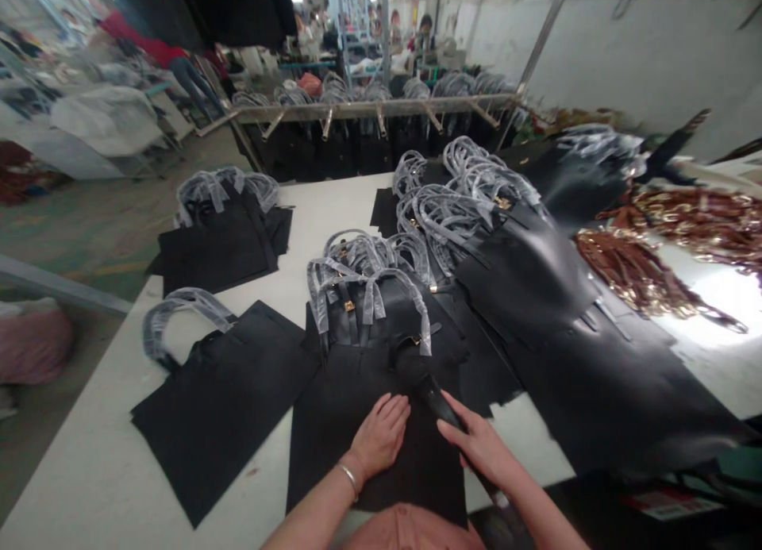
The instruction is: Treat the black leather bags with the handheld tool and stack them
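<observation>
A black leather bag panel lies in front of me, its plastic-wrapped handles at the far end. My left hand rests on it palm down, fingers lying flat and close together, a bracelet at the wrist. My right hand is closed around a long black strap-like piece, whose upper end reaches over the panel near a gold buckle. Its lower end runs down past my wrist. Beyond my hands, several wrapped handles sit bunched on stacked panels.
Another handled black panel lies to the left, with a further stack behind it. Large black panels are heaped at right, beside brown straps with gold hardware. A metal rack with hanging bags stands beyond the white table.
</observation>
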Demonstrator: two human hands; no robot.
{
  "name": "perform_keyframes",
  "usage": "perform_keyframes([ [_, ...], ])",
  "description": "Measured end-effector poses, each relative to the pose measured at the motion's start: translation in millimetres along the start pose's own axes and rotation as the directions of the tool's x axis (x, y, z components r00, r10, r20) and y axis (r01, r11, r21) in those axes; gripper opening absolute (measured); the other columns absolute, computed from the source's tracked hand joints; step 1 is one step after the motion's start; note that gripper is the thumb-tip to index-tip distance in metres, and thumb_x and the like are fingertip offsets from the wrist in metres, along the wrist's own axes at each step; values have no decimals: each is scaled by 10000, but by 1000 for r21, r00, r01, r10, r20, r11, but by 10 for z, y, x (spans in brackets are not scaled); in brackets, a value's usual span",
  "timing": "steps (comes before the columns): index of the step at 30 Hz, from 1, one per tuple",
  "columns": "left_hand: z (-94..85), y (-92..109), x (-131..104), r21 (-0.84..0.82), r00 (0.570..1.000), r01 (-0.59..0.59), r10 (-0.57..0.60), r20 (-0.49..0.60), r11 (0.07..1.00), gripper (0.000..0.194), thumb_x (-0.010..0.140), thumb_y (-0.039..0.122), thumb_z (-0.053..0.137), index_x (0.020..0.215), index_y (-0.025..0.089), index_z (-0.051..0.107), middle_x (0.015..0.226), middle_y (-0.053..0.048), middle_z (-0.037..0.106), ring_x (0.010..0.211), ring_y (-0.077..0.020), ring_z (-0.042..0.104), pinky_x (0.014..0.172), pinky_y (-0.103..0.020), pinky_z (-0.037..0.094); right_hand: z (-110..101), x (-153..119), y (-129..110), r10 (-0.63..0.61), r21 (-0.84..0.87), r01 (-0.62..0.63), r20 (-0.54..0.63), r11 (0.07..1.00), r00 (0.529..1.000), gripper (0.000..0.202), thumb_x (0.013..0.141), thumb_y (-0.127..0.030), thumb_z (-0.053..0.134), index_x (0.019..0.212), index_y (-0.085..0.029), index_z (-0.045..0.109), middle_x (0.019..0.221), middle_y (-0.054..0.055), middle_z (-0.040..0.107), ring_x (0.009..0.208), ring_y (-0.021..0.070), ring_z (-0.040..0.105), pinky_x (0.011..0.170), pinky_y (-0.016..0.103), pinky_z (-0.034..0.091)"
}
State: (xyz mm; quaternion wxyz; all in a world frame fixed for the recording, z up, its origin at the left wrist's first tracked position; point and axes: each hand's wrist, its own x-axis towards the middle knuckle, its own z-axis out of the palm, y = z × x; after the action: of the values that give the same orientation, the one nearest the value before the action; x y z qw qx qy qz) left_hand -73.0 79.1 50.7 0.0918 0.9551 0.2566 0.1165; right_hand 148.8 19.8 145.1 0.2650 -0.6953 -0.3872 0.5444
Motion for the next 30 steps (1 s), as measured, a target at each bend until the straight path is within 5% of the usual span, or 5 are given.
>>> perform_keyframes([
  [9, 90, -6, -14, -16, 1000, 28, -28, -3, 999, 441, 912, 206, 448, 1341, 108, 465, 1388, -112, 503, 1318, -239, 408, 1134, -448, 274, 18, 184, -133, -35, -45, 36, 13, 998, 999, 641, 808, -429, 576, 1409, -238, 463, 581, -43, 636, 406, 132, 541, 433, 233, 432],
  [16, 159, -18, -67, -8, 1000, 21, -21, 20, 1000, 384, 894, 182, 474, 1271, 124, 521, 1295, -117, 581, 1243, -218, 486, 1042, -406, 386, -44, 166, -170, -117, -116, 120, 39, 986, 992, 640, 823, -460, 563, 1418, -252, 452, 619, -34, 687, 440, 163, 600, 491, 263, 483],
  [23, 145, -17, -66, -17, 1000, 22, -21, 20, 1000, 382, 912, 200, 456, 1283, 123, 499, 1282, -111, 586, 1227, -210, 491, 1045, -385, 373, -14, 445, -275, -198, -347, 212, 75, 914, 977, 592, 838, -405, 565, 1395, -217, 487, 1021, 83, 754, 950, 278, 694, 813, 342, 507],
  [30, 114, -19, -38, -31, 999, 26, -25, 42, 999, 402, 905, 235, 485, 1290, 116, 478, 1244, -119, 603, 1212, -212, 497, 1030, -382, 378, 52, 443, -114, -214, -315, 250, 147, 915, 966, 601, 851, -412, 535, 1420, -242, 442, 1226, 73, 683, 1096, 273, 648, 930, 373, 488],
])
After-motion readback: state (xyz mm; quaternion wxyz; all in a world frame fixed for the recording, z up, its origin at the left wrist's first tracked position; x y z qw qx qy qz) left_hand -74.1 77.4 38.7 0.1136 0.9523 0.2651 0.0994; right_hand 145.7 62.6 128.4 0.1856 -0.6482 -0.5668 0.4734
